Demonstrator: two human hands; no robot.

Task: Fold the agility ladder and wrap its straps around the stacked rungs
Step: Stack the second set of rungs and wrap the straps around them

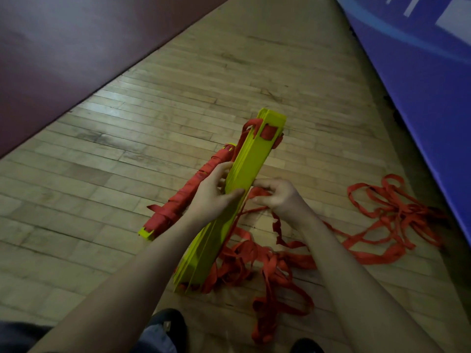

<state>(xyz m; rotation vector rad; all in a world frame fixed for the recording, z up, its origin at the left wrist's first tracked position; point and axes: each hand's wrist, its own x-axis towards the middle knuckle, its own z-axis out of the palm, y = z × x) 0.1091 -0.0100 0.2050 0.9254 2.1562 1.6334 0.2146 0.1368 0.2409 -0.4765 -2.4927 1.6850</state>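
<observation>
The person is holding a stack of yellow rungs [244, 174] tilted up off the wood floor [178, 85], its near end resting down by the loose straps. The left hand [214, 197] is gripping the stack around its middle, fingers curled over the far edge and thumb lying on the near face. The right hand [277, 194] is just beside the stack, fingers curling round a red strap [257, 193]; it looks like a pinch, though the blur is hiding the fingertips. More straps [267, 261] are lying tangled on the floor under the arms and trailing right toward a blue mat [420, 72]. A second bundle [188, 192], already wrapped in red, is lying on the floor behind the left hand. A maroon mat [63, 59] is filling the upper left.
</observation>
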